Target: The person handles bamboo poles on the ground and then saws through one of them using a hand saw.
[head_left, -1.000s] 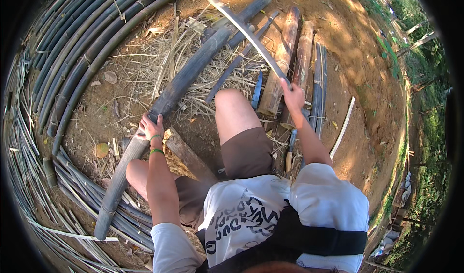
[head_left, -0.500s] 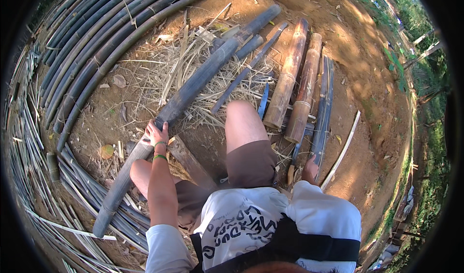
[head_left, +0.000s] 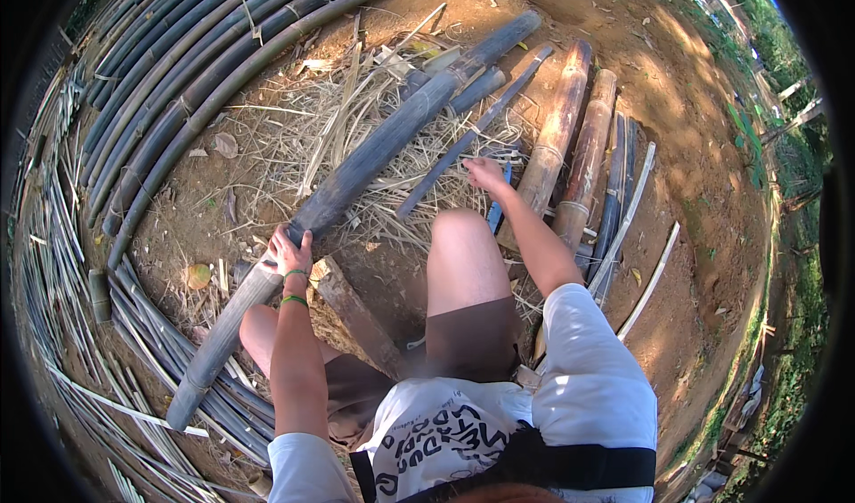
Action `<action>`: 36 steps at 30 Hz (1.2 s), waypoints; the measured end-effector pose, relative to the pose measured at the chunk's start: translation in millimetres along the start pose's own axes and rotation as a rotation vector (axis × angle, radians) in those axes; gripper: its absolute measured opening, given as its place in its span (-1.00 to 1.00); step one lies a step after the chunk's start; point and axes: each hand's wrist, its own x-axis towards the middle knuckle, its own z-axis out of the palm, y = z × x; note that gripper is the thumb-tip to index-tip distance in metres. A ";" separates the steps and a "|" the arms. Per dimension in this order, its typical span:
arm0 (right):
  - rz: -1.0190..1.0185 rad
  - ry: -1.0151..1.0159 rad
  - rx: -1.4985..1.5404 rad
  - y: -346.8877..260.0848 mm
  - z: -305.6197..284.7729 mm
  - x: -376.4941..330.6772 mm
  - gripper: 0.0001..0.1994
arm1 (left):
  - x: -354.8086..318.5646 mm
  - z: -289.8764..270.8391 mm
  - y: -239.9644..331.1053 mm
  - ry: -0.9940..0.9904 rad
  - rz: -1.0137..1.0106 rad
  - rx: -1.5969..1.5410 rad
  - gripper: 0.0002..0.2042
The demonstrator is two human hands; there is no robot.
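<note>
A thick dark bamboo pole (head_left: pixel 383 151) slants across the ground from lower left to upper right. My left hand (head_left: pixel 289 254) grips it near its lower part, thumb and fingers apart over its top. My right hand (head_left: pixel 487 175) is stretched forward over the shavings, empty as far as I see, its fingers at a narrow dark bamboo strip (head_left: pixel 472 135). Whether they touch the strip is unclear. Just right of that hand, a blue blade (head_left: pixel 499 202) lies partly under my forearm. A squared wooden block (head_left: pixel 352 312) lies between my legs, beside the pole.
Two brown bamboo lengths (head_left: pixel 554 138) and dark split pieces (head_left: pixel 613 182) lie at right, a pale strip (head_left: pixel 628 214) across them. Another pale strip (head_left: pixel 655 276) lies beyond. Bamboo shavings (head_left: pixel 307 133) cover the middle ground. Long poles (head_left: pixel 178 102) and thin strips (head_left: pixel 160 325) stretch along the left.
My right hand has moved from beside the split pieces at right forward and left to the narrow strip. A pale strip now rests on those split pieces. My left hand keeps its hold on the pole.
</note>
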 end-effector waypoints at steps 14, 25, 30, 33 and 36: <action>0.109 0.205 0.632 -30.9 52.3 42.3 -0.91 | -2.8 -5.3 0.8 -0.001 0.003 0.019 -0.39; -0.043 -0.019 0.845 -104.0 63.4 -4.0 -0.84 | -1.0 -3.6 8.9 -0.033 0.023 -0.011 -0.38; -0.036 -0.119 0.767 -112.9 63.6 19.1 -0.85 | -1.7 -3.8 9.8 -0.039 0.022 -0.026 -0.38; 0.024 -0.059 0.744 -121.6 70.6 34.6 -0.85 | -0.8 -4.8 9.1 -0.045 0.016 -0.019 -0.38; 0.063 -0.034 0.742 -129.2 79.7 48.8 -0.85 | -1.8 -5.3 8.4 -0.036 0.016 -0.025 -0.38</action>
